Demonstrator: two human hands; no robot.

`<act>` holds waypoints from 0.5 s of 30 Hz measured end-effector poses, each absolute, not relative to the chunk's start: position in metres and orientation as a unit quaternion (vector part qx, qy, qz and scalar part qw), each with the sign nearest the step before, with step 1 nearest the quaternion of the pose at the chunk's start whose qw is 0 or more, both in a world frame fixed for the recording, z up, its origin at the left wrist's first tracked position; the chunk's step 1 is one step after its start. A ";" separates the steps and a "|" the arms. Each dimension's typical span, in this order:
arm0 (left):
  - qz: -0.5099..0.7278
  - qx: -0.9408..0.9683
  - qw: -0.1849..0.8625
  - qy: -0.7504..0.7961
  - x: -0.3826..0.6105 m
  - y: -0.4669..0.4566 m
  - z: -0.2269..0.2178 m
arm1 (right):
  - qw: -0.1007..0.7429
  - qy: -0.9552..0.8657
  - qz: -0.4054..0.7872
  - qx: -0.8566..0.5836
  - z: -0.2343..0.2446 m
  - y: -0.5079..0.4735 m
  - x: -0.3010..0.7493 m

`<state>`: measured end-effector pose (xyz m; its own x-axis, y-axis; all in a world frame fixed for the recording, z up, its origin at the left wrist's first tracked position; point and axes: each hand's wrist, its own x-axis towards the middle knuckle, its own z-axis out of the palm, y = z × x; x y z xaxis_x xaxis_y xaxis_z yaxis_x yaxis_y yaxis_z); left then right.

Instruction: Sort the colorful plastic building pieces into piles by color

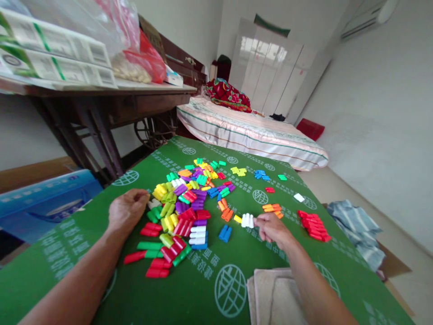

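Observation:
A heap of small coloured plastic pieces (184, 205) lies in the middle of a green printed table (216, 280). My left hand (126, 210) rests at the heap's left edge, fingers curled together in a pinch near a white piece. My right hand (272, 227) sits to the right of the heap, fingers closed on the end of a small row of white pieces (247, 220) with a yellow piece beside it. Sorted groups lie around: red pieces (313, 225), orange pieces (272, 208), blue pieces (260, 174), yellow-green pieces (238, 171).
A folded beige cloth (275, 293) lies at the table's near edge by my right forearm. A dark wooden table (101, 97) with boxes and bags stands to the left, a bed (250, 133) behind, a blue box (43, 198) at the left.

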<state>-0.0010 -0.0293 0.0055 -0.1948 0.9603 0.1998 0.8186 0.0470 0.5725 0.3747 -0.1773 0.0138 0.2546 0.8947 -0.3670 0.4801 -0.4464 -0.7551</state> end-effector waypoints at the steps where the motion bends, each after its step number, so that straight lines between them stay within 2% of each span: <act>1: 0.294 0.624 0.117 0.714 -0.001 -0.029 0.005 | 0.255 -0.459 0.392 -0.755 0.012 -0.178 0.375; 8: 0.293 0.621 0.102 0.720 -0.001 -0.029 0.008 | 0.216 -0.505 0.290 -0.784 0.011 -0.174 0.370; 13: 0.266 0.619 0.101 0.732 0.000 -0.028 0.011 | 0.055 -0.572 0.129 -0.808 0.025 -0.174 0.358; 15: 0.253 0.612 0.103 0.742 0.001 -0.029 0.014 | 0.026 -0.585 0.109 -0.803 0.031 -0.174 0.353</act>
<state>0.0009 -0.0287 0.0144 -0.2290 0.9608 0.1563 0.8562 0.1224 0.5020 0.3534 -0.1736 0.0310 0.2908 0.9458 -0.1447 0.9345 -0.3132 -0.1691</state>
